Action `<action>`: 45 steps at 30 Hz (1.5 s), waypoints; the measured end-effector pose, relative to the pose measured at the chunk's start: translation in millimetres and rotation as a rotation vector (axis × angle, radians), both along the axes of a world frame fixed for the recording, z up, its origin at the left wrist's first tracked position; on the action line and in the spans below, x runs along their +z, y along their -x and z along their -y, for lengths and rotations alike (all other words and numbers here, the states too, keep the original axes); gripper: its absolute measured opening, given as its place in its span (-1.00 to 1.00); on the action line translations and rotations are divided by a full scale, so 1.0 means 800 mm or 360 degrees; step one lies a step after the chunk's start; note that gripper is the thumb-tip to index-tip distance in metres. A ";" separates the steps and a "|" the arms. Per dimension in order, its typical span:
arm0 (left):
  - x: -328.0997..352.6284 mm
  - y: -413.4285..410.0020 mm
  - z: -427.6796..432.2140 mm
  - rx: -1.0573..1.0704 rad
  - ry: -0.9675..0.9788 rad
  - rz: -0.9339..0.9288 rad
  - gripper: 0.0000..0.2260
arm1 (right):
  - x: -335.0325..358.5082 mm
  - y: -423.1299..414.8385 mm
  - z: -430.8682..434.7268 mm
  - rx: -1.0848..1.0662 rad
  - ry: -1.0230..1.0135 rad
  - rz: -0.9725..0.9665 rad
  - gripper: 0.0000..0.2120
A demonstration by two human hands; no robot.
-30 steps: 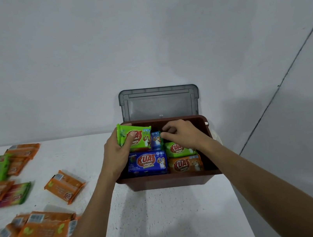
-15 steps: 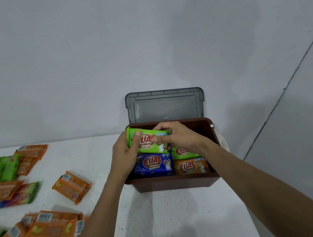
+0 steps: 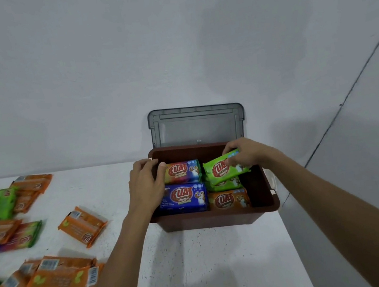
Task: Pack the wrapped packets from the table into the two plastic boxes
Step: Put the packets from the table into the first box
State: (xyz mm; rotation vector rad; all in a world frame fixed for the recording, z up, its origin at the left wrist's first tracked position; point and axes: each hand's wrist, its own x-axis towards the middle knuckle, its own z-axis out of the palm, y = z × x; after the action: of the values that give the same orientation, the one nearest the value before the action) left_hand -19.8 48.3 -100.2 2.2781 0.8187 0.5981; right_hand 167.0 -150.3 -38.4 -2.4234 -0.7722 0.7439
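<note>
A brown plastic box (image 3: 217, 221) stands at the table's right end with its grey lid (image 3: 196, 123) propped open behind it. Inside lie a multicoloured packet (image 3: 183, 172), a blue packet (image 3: 184, 197), an orange packet (image 3: 228, 199) and a green one partly hidden. My right hand (image 3: 247, 152) pinches a green packet (image 3: 222, 170) over the box's back right part. My left hand (image 3: 145, 187) rests on the box's left rim, thumb touching the multicoloured packet. Only one box is in view.
Several orange and green packets lie scattered on the white table (image 3: 202, 265) at the left, one orange packet (image 3: 83, 225) lying nearest the box. The table's right edge runs just past the box, with grey floor beyond. A plain wall stands behind.
The green packet passed from both hands into my right hand alone and moved right, over the box's back right. My left hand dropped onto the left rim.
</note>
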 end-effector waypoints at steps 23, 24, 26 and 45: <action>0.000 0.001 0.005 0.0039 0.0038 0.0045 -0.60 | -0.076 0.019 -0.030 -0.0087 0.0409 0.0590 -0.81; 0.000 0.001 0.004 0.0039 0.0037 0.0044 -0.60 | -0.076 0.021 -0.029 -0.0103 0.0390 0.0616 -0.83; 0.000 0.001 0.003 0.0038 0.0033 0.0037 -0.60 | -0.078 0.024 -0.026 -0.0121 0.0343 0.0682 -0.84; -0.015 0.156 -0.074 -0.0143 0.0063 0.0068 -0.76 | 0.014 0.165 -0.110 0.0072 -0.0498 0.0505 -0.85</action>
State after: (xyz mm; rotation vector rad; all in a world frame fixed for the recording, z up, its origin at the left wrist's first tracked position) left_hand -144.7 107.1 -111.9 2.2455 0.6979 0.5828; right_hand 35.2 -62.5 -27.6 -2.2651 -0.9860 0.2300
